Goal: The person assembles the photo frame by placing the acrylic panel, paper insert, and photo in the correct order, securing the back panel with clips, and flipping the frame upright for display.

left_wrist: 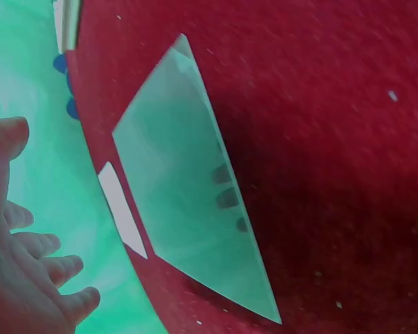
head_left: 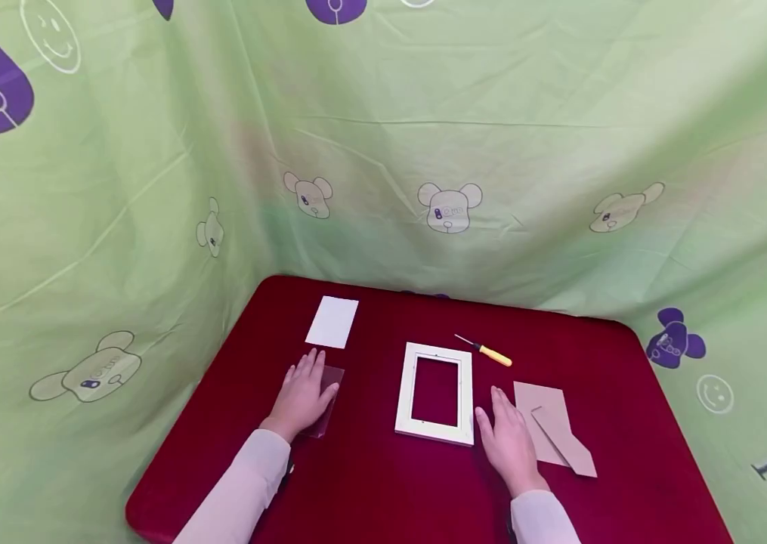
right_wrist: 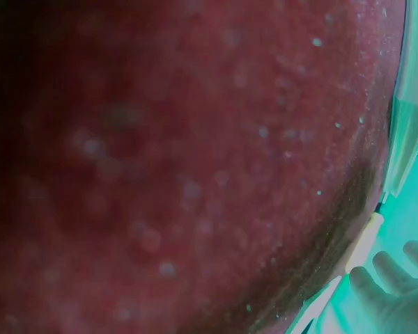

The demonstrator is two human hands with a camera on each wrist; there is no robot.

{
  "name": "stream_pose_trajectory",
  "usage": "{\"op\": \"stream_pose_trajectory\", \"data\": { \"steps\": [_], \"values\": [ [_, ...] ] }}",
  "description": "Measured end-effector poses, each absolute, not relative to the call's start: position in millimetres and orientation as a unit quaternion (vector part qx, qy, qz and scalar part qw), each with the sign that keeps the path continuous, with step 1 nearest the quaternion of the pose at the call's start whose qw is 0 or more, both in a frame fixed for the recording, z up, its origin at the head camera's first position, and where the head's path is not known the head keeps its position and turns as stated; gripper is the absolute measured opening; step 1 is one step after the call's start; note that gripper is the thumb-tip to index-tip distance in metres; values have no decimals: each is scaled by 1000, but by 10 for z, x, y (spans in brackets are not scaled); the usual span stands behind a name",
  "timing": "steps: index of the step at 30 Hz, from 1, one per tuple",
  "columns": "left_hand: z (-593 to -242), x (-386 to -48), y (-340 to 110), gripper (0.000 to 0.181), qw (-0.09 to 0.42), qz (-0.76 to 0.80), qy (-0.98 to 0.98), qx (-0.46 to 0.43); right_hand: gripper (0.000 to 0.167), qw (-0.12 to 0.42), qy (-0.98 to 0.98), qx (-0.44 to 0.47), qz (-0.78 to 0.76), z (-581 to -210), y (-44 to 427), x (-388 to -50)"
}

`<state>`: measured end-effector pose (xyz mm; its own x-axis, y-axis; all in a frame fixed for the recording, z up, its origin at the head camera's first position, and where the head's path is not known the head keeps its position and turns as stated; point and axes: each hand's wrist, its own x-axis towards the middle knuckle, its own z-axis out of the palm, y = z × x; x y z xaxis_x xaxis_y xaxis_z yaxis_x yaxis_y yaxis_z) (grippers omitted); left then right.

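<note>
Okay, your left hand [head_left: 299, 398], right hand [head_left: 509, 446] outstretched, empty; clear pane [head_left: 319, 426], head view lower left-centre, likely slick, brittle: pinch edges.

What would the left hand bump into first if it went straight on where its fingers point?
Probably the white card, lying just ahead of the left hand. The hand looks raised above the table, though, so it might glide over the card instead.

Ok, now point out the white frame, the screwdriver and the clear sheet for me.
White frame [head_left: 406, 389]: head view, on its left rail.
Screwdriver [head_left: 492, 353]: head view, on its yellow handle.
Clear sheet [left_wrist: 177, 181]: left wrist view, on the middle of its flat face.
</note>
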<state>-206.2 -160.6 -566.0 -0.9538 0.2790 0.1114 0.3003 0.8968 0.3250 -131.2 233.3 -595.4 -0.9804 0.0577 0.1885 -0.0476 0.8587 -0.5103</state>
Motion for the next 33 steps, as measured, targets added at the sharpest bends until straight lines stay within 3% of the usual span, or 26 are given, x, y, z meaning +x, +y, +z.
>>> {"op": "stream_pose_trajectory", "data": {
  "steps": [12,33],
  "values": [
    [-5743,-2101,-1716,74,3,-215,-971,-109,60,70,-962,-3,264,-6007,2322,-1375],
    [-5893,-2117,-1807,75,-1,-230,-970,-78,57,60,-970,-16,235,-6033,2312,-1411]
  ]
}}
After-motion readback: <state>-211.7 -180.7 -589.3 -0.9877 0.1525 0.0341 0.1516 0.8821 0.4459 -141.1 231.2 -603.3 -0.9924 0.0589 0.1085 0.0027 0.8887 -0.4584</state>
